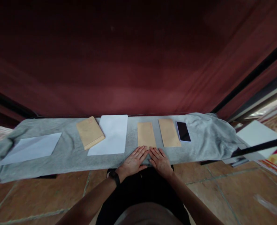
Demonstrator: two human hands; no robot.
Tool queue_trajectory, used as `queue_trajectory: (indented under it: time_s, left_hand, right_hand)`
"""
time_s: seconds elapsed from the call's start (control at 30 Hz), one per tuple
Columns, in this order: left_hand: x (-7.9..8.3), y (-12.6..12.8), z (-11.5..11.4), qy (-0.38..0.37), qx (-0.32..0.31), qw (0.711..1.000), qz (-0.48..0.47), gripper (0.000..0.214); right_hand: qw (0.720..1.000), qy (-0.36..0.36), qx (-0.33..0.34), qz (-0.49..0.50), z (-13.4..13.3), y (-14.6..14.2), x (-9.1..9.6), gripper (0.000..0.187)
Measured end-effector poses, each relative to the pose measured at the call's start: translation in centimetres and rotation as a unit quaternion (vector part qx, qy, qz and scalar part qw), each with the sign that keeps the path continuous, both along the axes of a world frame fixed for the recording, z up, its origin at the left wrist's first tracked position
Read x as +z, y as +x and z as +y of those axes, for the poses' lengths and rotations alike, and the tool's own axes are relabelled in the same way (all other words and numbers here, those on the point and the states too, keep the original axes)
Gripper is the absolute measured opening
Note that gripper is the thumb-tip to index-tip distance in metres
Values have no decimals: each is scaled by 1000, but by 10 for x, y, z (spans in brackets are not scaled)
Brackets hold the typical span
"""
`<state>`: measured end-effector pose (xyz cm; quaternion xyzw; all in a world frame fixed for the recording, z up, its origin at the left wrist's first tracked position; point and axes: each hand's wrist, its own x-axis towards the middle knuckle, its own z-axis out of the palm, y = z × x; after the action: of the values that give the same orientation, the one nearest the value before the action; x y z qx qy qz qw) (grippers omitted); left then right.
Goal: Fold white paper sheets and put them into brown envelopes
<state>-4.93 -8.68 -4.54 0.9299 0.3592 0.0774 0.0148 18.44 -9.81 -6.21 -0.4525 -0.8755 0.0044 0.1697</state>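
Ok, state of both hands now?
Left hand: open, holding nothing, at near edge of middle envelope.
Right hand: open, holding nothing, at the same edge.

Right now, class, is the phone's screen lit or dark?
Dark: the phone lies face up beside an envelope, showing plain black, no glow. Whether it is off or asleep, I cannot tell.

The envelope (146, 134) is plain light brown, a thin rectangle with a small reddish mark near its far right corner. It lies flat and looks smooth on the tabletop (131, 137), its long sides running away from the person. Its near edge is partly covered; whether it is sealed cannot be told.
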Motion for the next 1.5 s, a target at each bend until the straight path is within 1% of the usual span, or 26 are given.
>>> queue_trajectory:
  time_s: [0.23,0.43,0.53,0.7,0.93,1.03,1.13,1.23,1.33,1.5]
  left_hand:
    - [4,3,-4,-29,10,999,27,80]
    - [-2,5,-7,-29,14,999,19,87]
    - [-2,6,-6,-26,14,999,16,89]
    - [4,7,-3,-36,-4,999,14,82]
    - [9,3,0,-52,-2,999,5,80]
    - [13,-1,0,-55,5,998,7,75]
    - [14,1,2,-52,24,998,-1,65]
    - [11,12,8,-42,58,997,-19,60]
    - [5,26,20,-34,83,996,-26,60]
    - [-6,44,57,-49,108,993,-20,54]
  right_hand:
    - [1000,9,-10,16,-10,6,-4,49]
    - [1000,24,-4,18,-11,8,-12,51]
    - [999,27,-4,16,-11,7,-13,51]
    - [1000,20,-3,15,-11,8,-13,50]
    - [999,18,-9,24,-11,7,-12,52]
    - [1000,15,-13,24,-12,6,-10,52]
    - [999,12,-17,26,-11,4,-8,51]
    - [999,9,-21,36,-11,3,-6,50]
    - [999,2,-25,43,-12,2,-4,48]
    - [998,-8,-35,47,-11,0,0,47]
